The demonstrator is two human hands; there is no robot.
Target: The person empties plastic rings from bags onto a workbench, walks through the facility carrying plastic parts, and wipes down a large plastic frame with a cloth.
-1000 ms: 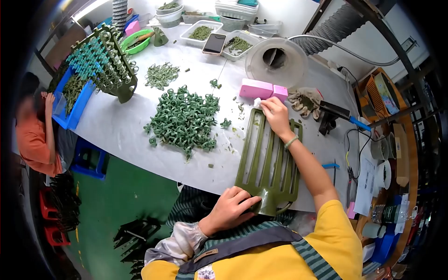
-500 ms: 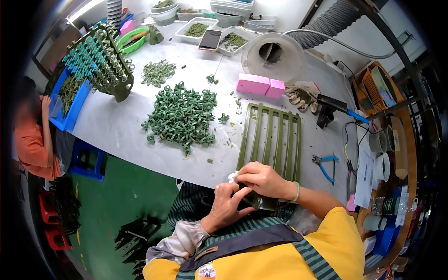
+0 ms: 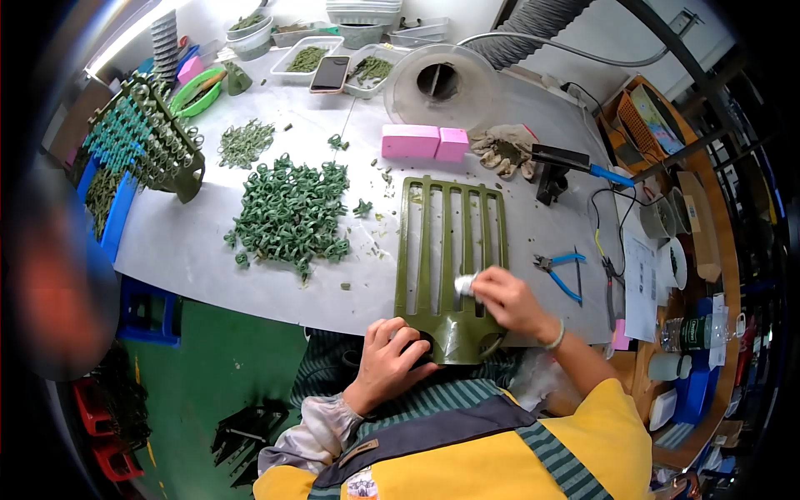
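— Where's the green rack (image 3: 450, 250)?

— Flat on the table (image 3: 192, 242), its handle end at six o'clock. The left hand (image 3: 390, 360) clamps that end; the right hand (image 3: 508, 300) pinches a white wad (image 3: 464, 285) against a bar.

— Wiping, then?

— Likely; the next stroke needs steady pressure toward twelve. What the wad is, I can't tell.
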